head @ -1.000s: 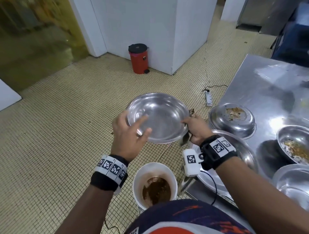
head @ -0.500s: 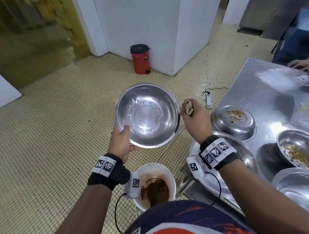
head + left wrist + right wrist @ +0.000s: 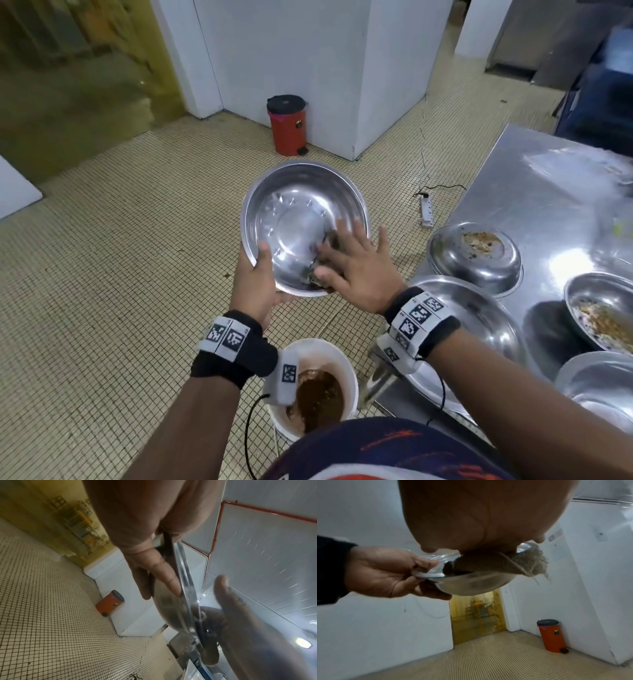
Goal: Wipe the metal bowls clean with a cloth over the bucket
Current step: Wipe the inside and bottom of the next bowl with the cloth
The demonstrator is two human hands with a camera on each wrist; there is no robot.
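The left hand (image 3: 255, 291) grips the near-left rim of a metal bowl (image 3: 301, 219), thumb hooked over the edge into the inside and fingers curled under the outer wall; the left wrist view shows the rim pinched between thumb and fingers. The right hand (image 3: 356, 270) lies flat with its fingers spread and nearly straight, pressing a cloth (image 3: 323, 260) against the bowl's inner wall at the near-right side.

The cloth is a small grey-brown rag, coarse and fuzzy, with frayed threads hanging from one corner in the right wrist view (image 3: 527, 565). The bowl is round, shallow and shiny, with a flat bottom ringed by small reflected glints. It is held in the air, tilted so its opening faces up and toward the person, with its far rim higher than the near rim.

Below the hands, close to the person's body, a white bucket (image 3: 322, 353) stands on the tiled floor (image 3: 102, 291), holding brown sludge. To the right, the steel bench (image 3: 548, 192) carries more metal bowls: an upturned one with food scraps on its base (image 3: 476, 260), a wide one (image 3: 479, 318) just under the right wrist, and a soiled one (image 3: 603, 311) at the right edge. A red pedal bin (image 3: 287, 125) with a black lid stands against the white wall.
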